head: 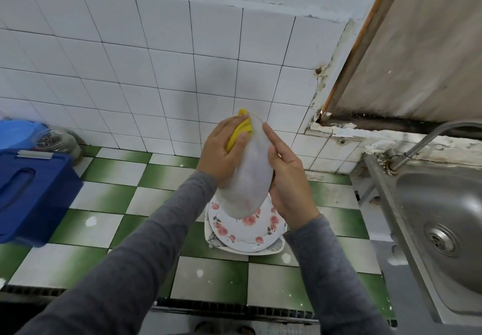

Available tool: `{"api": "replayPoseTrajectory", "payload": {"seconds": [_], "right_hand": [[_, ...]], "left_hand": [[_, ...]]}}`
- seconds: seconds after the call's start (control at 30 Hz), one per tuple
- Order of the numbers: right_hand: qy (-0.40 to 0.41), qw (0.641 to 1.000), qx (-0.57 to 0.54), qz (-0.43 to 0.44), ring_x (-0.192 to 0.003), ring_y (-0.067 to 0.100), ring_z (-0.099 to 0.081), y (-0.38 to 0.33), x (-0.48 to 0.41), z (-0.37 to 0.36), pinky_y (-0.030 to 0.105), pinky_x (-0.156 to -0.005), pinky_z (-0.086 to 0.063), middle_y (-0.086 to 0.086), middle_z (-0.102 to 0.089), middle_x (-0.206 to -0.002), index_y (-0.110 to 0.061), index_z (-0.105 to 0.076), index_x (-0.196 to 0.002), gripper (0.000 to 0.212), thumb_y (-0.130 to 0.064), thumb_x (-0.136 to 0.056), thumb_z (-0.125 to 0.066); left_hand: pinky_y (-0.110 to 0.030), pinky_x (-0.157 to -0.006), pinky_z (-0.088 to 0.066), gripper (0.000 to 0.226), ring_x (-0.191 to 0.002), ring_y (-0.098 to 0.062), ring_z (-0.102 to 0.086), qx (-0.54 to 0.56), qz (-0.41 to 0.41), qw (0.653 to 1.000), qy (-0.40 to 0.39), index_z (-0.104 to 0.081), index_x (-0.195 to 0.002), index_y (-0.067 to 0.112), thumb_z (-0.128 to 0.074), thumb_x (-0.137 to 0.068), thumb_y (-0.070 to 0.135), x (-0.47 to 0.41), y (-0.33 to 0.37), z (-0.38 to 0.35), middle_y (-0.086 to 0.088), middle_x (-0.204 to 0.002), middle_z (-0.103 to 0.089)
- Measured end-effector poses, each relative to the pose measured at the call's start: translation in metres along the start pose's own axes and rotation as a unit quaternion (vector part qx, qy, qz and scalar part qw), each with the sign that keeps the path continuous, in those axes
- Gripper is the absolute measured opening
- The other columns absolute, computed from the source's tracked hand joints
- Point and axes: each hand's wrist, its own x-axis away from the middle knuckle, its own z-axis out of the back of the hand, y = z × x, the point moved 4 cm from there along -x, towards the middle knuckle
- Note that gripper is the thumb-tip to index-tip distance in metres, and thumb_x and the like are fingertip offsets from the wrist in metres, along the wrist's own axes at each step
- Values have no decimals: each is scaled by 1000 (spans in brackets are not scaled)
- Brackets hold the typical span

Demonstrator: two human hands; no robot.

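one white plate (pixel 247 178) held on edge in the air, just above a stack of at least two patterned plates (pixel 234 230). left hand (pixel 221 152) fingers curl round one yellow cloth (pixel 241 128), pressing it on the plate. right hand (pixel 289 181) grips the rim. green-white tiled bench (pixel 91 222), one steel sink (pixel 443 204), one tap (pixel 430 136), one blue box (pixel 34 191), one jar (pixel 56 140), white tiled wall (pixel 156 61).

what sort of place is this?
Most likely a home kitchen, at the washing-up corner: a stainless steel sink with a tap on the right, a stack of floral plates on the tiled counter, and the left hand wiping a white plate with a yellow cloth.
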Motion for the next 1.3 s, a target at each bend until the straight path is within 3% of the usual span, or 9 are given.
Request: {"api": "replayPoseTrajectory", "payload": {"seconds": [0.2, 0.4, 0.57, 0.67, 0.8, 0.97, 1.03, 1.13, 1.3], "right_hand": [[-12, 999, -42, -8, -106, 12, -70, -12, 0, 11, 25, -84, -58, -4, -74, -115, -19, -65, -123, 33, -6, -106, -40], [76, 985, -154, 6, -105, 13, -71, -13, -3, 24, 29, -79, -60, -2, -70, -125, -23, -63, -126, 33, -10, -107, -39], [154, 966, -206, 3, -121, 21, -63, 2, -8, 27, 46, -104, -50, 2, -67, -130, -32, -61, -129, 37, -13, -108, -38], [170, 964, -206, -4, -122, 23, -62, 3, -17, 27, 51, -108, -46, 2, -66, -130, -33, -54, -140, 41, -13, -109, -36], [199, 961, -191, -34, -109, 24, -67, 5, -29, 31, 54, -108, -45, 1, -67, -118, -32, -47, -147, 45, -11, -109, -35], [214, 957, -181, -78, -92, 22, -64, 3, -40, 40, 46, -93, -55, 16, -53, -141, -21, -34, -155, 53, -1, -106, -35], [207, 961, -165, -84, -88, 22, -64, 2, -44, 41, 38, -75, -58, 17, -57, -129, -15, -33, -155, 55, 5, -104, -39], [178, 979, -69, -75, -87, 21, -66, 7, -48, 49, 38, -80, -59, 11, -67, -105, -13, -36, -153, 53, -4, -103, -49], [117, 976, 182, -12, -104, -2, -64, 15, -38, 65, 16, -77, -51, -9, -64, -124, -32, -46, -148, 49, -36, -101, -58]], "left_hand": [[-17, -108, -38, 44, -127, 8, -48, 116, 136, 984, 19, -57, -138, 30, -48, -98, 46, 9, -28, 12, 20, -136, -57], [-12, -107, -35, 48, -131, 12, -41, 142, 151, 977, 49, -47, -142, 34, -45, -97, 47, 31, -39, 6, 26, -140, -48], [-34, -119, -29, 58, -147, -15, -31, 15, -13, 999, 37, -33, -153, 10, -41, -103, 38, 50, -30, -8, 0, -158, -36], [-50, -120, -26, 66, -150, -30, -21, -91, -129, 987, -24, -23, -156, 15, -41, -102, 47, 58, -24, -17, -3, -161, -26], [-51, -121, -22, 69, -150, -35, -20, -159, -232, 955, -93, -26, -153, 26, -50, -97, 57, 53, -16, -16, -3, -159, -30], [-53, -117, -31, 70, -141, -33, -35, -184, -305, 924, -141, -38, -147, 23, -70, -88, 6, 45, -5, -14, -7, -152, -42], [-49, -116, -33, 78, -140, -33, -37, -178, -292, 927, -150, -39, -146, 27, -72, -83, -4, 44, -5, -13, -4, -149, -46], [-42, -104, -47, 83, -137, -29, -46, -160, -246, 947, -127, -43, -142, 35, -70, -80, -12, 41, -2, -11, 7, -147, -48], [-44, -78, -62, 62, -98, -16, -68, -8, -63, 997, -41, -55, -130, 45, -66, -90, 0, 34, -14, 4, 23, -119, -62]]}}
